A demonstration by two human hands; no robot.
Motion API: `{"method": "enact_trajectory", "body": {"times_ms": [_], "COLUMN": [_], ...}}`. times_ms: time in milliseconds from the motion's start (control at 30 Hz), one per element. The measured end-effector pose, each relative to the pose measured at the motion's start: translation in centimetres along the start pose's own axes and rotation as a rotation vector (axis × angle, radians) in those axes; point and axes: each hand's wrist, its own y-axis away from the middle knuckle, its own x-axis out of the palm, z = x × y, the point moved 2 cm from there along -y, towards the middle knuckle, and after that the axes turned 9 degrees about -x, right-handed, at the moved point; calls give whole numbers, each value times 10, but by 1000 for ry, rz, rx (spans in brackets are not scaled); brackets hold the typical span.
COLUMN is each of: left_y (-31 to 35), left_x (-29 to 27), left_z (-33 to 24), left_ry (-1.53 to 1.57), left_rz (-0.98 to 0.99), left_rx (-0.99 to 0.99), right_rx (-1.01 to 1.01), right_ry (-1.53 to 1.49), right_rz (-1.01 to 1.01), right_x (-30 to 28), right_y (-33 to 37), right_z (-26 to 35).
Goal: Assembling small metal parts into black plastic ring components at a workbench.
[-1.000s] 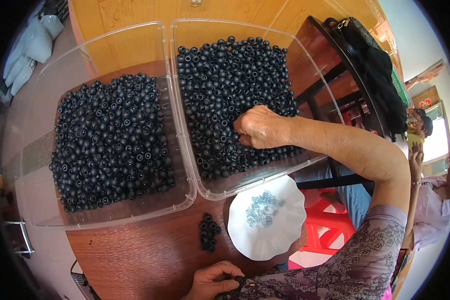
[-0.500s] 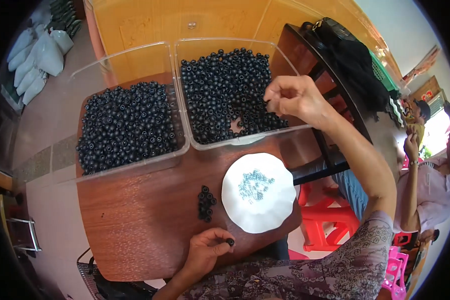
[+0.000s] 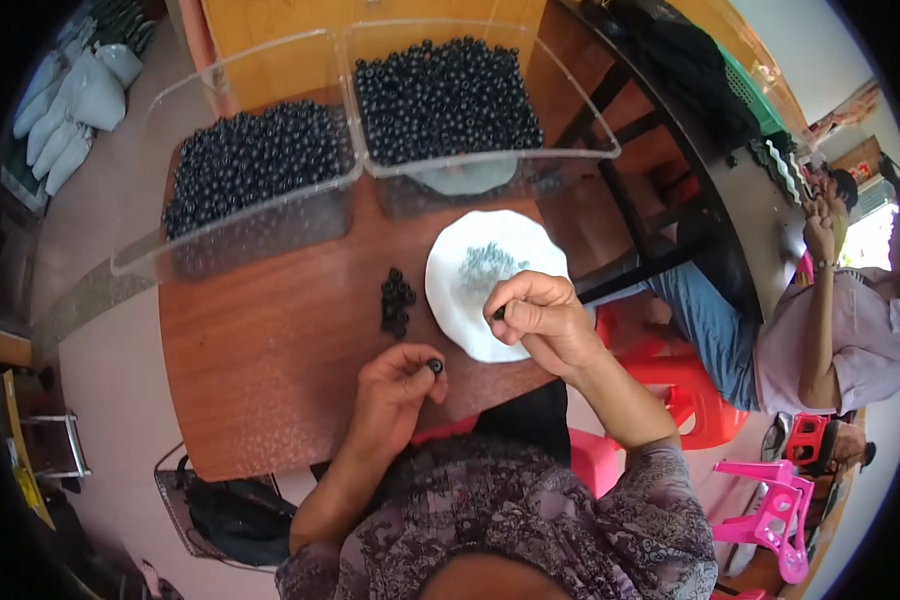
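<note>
Over the near part of the table, my left hand (image 3: 390, 392) pinches a round black bead (image 3: 435, 366) between thumb and fingertips, its hole visible. My right hand (image 3: 548, 322) is closed over the near right part of a scalloped white plate (image 3: 450, 305), and a dark bead (image 3: 499, 312) shows at its fingertips. Tiny clear, greenish beads (image 3: 490, 262) lie on the plate, partly behind my right hand. Left of the plate sits a small cluster of black beads (image 3: 396, 302) on the brown table (image 3: 270, 350).
Two clear plastic bins, left (image 3: 260, 232) and right (image 3: 390, 182), hold heaps of black beads at the table's far side. A dark-framed table (image 3: 705, 160) and red stool (image 3: 690, 390) stand at right. Another person (image 3: 820, 340) sits there. White sacks (image 3: 95, 90) lie far left.
My right hand has come back from the right bin to over the plate, with a dark bead at its fingertips. My left hand still holds its bead. The view has tilted downward.
</note>
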Motion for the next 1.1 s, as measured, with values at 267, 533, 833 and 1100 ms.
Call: {"method": "enact_trajectory", "body": {"times_ms": [267,533,833,1100], "left_y": [9,11,12,16], "left_x": [7,4,8,17], "left_z": [-3,-3,0,0], "left_ry": [79,169,162,45], "left_rz": [31,38,37,-10], "left_rx": [22,1,26,106], "right_rx": [106,-60,-230,-319], "right_ry": [-70,147,338,519], "right_rz": [-73,-97,-93,-87], "right_x": [20,33,51,54], "right_y": [22,32,38,39], "right_z": [-25,-32,-25,-25]}}
